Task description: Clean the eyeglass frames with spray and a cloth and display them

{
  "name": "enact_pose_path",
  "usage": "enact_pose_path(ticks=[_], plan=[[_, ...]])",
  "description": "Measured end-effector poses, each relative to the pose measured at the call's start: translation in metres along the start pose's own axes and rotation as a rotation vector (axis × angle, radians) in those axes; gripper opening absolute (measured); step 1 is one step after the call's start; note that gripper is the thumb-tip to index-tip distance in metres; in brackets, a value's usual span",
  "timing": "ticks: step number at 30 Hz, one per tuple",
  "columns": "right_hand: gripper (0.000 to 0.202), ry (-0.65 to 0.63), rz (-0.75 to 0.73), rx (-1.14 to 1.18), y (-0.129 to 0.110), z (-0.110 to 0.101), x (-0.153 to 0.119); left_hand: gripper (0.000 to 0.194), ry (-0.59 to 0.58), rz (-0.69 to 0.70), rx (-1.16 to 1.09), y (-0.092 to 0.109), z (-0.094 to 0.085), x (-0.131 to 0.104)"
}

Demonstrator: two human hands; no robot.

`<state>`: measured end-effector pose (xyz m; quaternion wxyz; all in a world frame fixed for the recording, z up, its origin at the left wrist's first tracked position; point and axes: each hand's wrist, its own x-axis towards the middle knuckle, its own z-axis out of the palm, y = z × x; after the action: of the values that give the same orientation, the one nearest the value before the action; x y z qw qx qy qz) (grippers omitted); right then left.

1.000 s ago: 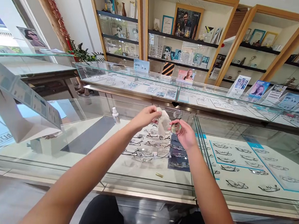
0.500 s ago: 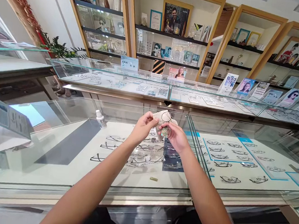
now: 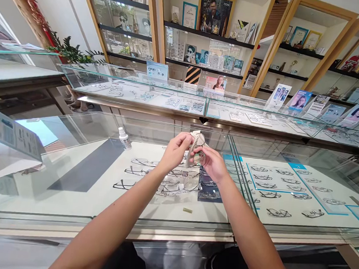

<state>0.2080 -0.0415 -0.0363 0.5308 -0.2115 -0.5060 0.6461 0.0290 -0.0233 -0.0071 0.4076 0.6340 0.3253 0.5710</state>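
A pair of thin, dark-rimmed round eyeglasses [image 3: 199,158] is held upright above the glass counter. My right hand [image 3: 213,164] pinches the frame near its middle, between the two lenses. A pale beige cleaning cloth [image 3: 197,139] is gripped by my left hand [image 3: 177,149], fingers closed, and it is folded over the upper lens. That lens is mostly hidden by the cloth. The lower lens shows a greenish reflection. On the counter to the left of my hands stands a white spray bottle [image 3: 124,138].
Rows of eyeglasses [image 3: 138,171] lie inside the glass display case [image 3: 75,207] below my hands, with more eyeglasses [image 3: 278,212] on the right. A printed stand [image 3: 13,130] is at left. Another display counter [image 3: 133,84] runs across behind, before shelves.
The cloth has been drawn over the upper lens, which showed bare before. My left hand has moved closer in against the eyeglasses. The view has shifted slightly.
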Motion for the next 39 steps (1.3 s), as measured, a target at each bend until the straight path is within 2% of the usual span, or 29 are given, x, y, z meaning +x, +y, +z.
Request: enact_pose_path(ticks=[2,4,9,13,22,30,36,39], plan=[[0.029,-0.014,0.012,0.000,0.000,0.002,-0.001,0.050,0.012,0.003,-0.004,0.000,0.002,-0.001],[0.029,-0.024,0.022,0.002,0.000,0.004,-0.002,0.051,-0.006,-0.059,-0.070,0.000,0.004,-0.003],[0.032,-0.022,0.041,-0.013,-0.002,0.007,-0.003,0.074,0.020,-0.283,-0.296,0.004,0.008,-0.005],[0.030,-0.022,0.044,-0.019,-0.002,0.007,-0.003,0.067,-0.130,-0.402,-0.332,0.007,0.006,-0.005],[0.030,-0.020,0.085,-0.006,0.007,0.003,-0.001,0.055,-0.238,-0.378,-0.418,0.012,0.005,-0.005],[0.036,-0.067,0.136,0.016,0.005,0.008,-0.004,0.056,-0.160,-0.351,-0.338,0.011,0.006,-0.007],[0.037,-0.082,0.149,-0.016,0.005,0.015,-0.005,0.047,-0.041,-0.348,-0.287,0.010,0.010,-0.010],[0.038,-0.076,0.134,-0.026,0.003,0.014,-0.005,0.044,-0.070,-0.332,-0.318,0.011,0.010,-0.010]])
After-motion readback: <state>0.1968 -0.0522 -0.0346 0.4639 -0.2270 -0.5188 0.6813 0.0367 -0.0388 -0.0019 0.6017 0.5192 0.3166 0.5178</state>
